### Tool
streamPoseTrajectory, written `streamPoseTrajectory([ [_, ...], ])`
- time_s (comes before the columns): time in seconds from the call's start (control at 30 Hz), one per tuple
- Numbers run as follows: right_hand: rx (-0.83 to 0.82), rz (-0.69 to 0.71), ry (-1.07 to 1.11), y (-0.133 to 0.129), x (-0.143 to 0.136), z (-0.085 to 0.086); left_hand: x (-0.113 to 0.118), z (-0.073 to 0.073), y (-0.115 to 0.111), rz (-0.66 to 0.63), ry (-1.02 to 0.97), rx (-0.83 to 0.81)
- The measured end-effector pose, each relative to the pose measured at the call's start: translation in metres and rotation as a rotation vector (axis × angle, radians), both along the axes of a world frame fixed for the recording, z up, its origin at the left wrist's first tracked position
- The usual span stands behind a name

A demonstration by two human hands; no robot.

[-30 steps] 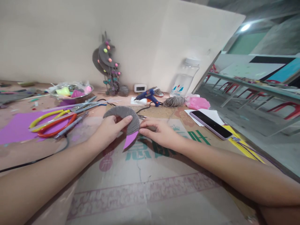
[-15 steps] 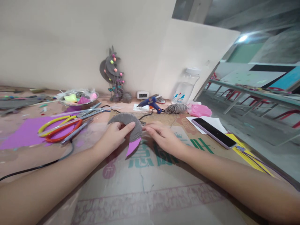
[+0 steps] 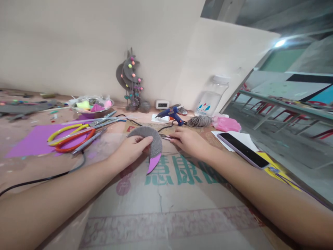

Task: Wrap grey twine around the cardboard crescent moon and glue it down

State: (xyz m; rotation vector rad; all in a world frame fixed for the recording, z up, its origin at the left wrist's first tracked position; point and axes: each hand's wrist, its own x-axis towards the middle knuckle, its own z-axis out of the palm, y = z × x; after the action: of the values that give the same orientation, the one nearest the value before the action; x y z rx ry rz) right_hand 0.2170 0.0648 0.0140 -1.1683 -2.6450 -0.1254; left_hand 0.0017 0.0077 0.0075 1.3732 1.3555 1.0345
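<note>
A crescent-shaped piece (image 3: 154,143) is wrapped in grey yarn, with a bare purple tip at its lower end. My left hand (image 3: 136,144) pinches it, thumb on top and fingers beneath. My right hand (image 3: 187,140) is just to the right of the crescent, its thumb and fingers closed at the end of a small silver metal tool (image 3: 166,137) whose exact kind is too small to make out. Grey yarn (image 3: 200,121) lies in a coil behind my right hand. Under both hands is a printed cardboard sheet (image 3: 166,205).
A blue glue gun (image 3: 170,113), a small digital clock (image 3: 162,104) and a water bottle (image 3: 210,99) stand along the back panel. Scissors (image 3: 75,137), purple sheet (image 3: 31,140) and a bowl (image 3: 91,108) are left. A phone (image 3: 243,150) lies right. A decorated grey ornament (image 3: 131,81) leans behind.
My right hand has drawn away from the crescent's edge and closed its fingers at the small silver tool. My left hand keeps hold of the crescent. The view has shifted slightly.
</note>
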Motion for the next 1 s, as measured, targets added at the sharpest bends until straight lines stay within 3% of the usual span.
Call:
streamPoseTrajectory([
  [0.17,-0.039,-0.071,0.150,0.010,0.004,-0.004,0.000,-0.003,0.003,0.006,-0.044,0.015],
  [0.3,-0.332,-0.226,0.653,0.032,0.019,-0.011,-0.001,-0.009,0.005,0.005,-0.057,0.028],
  [0.4,-0.332,-0.278,0.940,0.048,0.030,-0.013,-0.003,-0.011,0.006,0.010,-0.051,0.028],
  [0.6,-0.253,-0.271,0.950,0.049,0.037,-0.001,-0.003,-0.007,0.005,0.017,0.035,0.028],
  [0.83,-0.312,-0.195,0.863,0.038,0.032,0.006,-0.002,-0.004,0.003,0.024,0.022,0.020],
  [1.0,-0.166,-0.170,0.839,0.029,0.030,0.022,0.000,0.001,0.000,0.050,0.050,0.030],
])
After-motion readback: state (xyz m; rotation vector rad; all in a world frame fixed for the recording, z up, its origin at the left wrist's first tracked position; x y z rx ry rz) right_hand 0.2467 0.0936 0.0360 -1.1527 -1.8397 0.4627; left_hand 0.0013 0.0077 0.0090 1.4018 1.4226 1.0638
